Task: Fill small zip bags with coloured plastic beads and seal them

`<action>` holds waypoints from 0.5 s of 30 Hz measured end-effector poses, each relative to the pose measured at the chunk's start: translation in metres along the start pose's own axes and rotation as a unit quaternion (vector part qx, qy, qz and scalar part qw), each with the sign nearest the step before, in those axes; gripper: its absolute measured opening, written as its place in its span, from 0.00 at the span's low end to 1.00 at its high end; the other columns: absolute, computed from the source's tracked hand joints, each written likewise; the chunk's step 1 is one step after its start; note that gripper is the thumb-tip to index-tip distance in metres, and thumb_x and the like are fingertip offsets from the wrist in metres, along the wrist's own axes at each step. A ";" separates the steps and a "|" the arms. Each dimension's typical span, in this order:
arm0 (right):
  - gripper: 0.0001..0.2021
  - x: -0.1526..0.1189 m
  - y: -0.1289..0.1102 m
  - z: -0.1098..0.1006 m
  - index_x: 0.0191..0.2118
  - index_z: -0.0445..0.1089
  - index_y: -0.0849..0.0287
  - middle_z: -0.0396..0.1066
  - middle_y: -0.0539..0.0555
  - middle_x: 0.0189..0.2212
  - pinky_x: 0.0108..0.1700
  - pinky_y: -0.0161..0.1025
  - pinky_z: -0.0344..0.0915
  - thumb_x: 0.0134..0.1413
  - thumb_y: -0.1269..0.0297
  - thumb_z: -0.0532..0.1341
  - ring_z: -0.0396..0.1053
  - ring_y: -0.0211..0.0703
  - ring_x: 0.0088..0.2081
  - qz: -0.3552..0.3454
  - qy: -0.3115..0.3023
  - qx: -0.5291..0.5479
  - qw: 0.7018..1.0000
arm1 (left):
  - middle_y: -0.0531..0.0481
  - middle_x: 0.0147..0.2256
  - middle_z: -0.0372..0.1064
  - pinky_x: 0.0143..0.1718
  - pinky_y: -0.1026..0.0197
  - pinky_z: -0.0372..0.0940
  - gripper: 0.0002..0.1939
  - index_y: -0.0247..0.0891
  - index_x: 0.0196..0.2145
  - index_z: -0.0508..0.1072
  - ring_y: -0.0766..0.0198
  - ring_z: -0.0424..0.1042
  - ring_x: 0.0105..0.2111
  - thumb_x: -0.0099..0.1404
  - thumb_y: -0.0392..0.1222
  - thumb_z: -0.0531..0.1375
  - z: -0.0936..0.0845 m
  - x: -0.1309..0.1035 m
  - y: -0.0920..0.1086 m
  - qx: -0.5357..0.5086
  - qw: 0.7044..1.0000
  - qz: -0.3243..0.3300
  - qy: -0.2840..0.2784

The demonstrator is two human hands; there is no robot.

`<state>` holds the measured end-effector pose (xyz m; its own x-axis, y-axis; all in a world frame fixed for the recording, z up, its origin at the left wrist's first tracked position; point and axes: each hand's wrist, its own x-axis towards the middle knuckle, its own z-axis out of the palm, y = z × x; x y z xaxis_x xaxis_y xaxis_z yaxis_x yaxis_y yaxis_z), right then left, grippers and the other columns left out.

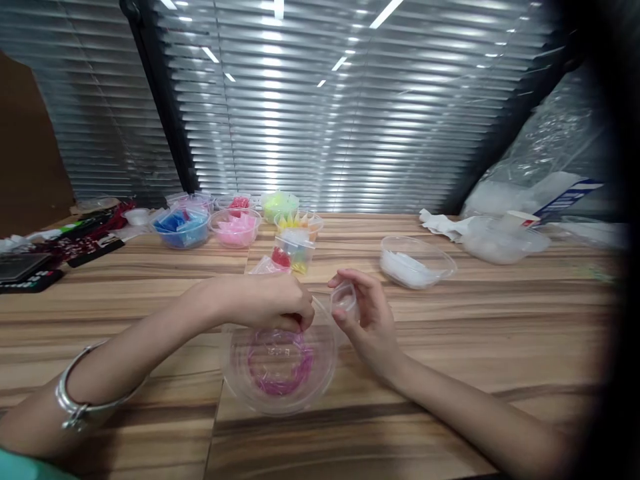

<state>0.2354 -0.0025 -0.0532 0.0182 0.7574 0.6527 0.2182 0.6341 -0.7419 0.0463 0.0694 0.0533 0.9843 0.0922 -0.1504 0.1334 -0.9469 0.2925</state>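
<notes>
A round clear plastic bowl (280,405) sits on the table in front of me, with a ring of thin pink-purple material (283,385) inside. My left hand (273,301) is closed over the bowl's far side, its fingertips pointing down. Whatever the fingers hold, if anything, is hidden. To the right of the bowl, my right hand (369,317) grips a small clear plastic cup (344,300) between thumb and fingers. The cup is tilted towards the left hand, and no contents can be made out.
Clear bowls of blue packets (181,230), pink packets (235,230) and yellow-orange pieces (299,223) stand behind. Small bags (294,253) lie nearer. A bowl with white contents (415,263) is at right, plastic packaging (505,233) beyond. Cords and dark devices (75,247) lie far left.
</notes>
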 end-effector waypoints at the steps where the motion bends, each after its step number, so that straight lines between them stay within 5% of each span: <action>1: 0.23 0.000 0.000 0.000 0.56 0.58 0.47 0.65 0.54 0.45 0.48 0.45 0.62 0.56 0.63 0.64 0.65 0.45 0.44 0.002 -0.004 -0.012 1.000 | 0.50 0.34 0.74 0.31 0.68 0.61 0.06 0.36 0.33 0.74 0.68 0.71 0.31 0.64 0.30 0.57 -0.001 -0.001 0.000 0.001 1.000 -0.006 0.000; 7: 0.24 0.007 -0.002 -0.002 0.56 0.56 0.50 0.63 0.56 0.48 0.52 0.51 0.61 0.56 0.60 0.63 0.64 0.48 0.49 0.008 -0.040 -0.114 0.993 | 0.51 0.32 0.72 0.30 0.68 0.60 0.07 0.35 0.31 0.72 0.69 0.69 0.30 0.66 0.33 0.56 -0.005 -0.004 -0.001 0.012 0.999 -0.034 0.004; 11: 0.32 0.007 -0.002 0.000 0.59 0.52 0.50 0.63 0.57 0.48 0.52 0.52 0.62 0.51 0.59 0.67 0.64 0.50 0.50 0.012 -0.038 -0.126 0.991 | 0.49 0.34 0.70 0.31 0.66 0.60 0.09 0.34 0.33 0.72 0.67 0.67 0.32 0.67 0.32 0.52 -0.005 -0.004 -0.001 0.058 0.993 0.014 0.098; 15: 0.30 0.006 -0.005 0.001 0.59 0.51 0.50 0.64 0.56 0.47 0.52 0.51 0.64 0.54 0.63 0.64 0.66 0.47 0.48 0.009 -0.023 -0.102 0.995 | 0.47 0.34 0.68 0.31 0.64 0.60 0.11 0.34 0.36 0.72 0.66 0.66 0.32 0.69 0.32 0.50 -0.004 -0.003 0.002 0.128 0.972 0.050 0.192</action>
<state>0.2333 -0.0012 -0.0457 -0.0195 0.7782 0.6277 0.4111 0.5785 -0.7045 0.0439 0.0690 0.0584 0.9682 0.0579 0.2435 0.0506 -0.9981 0.0360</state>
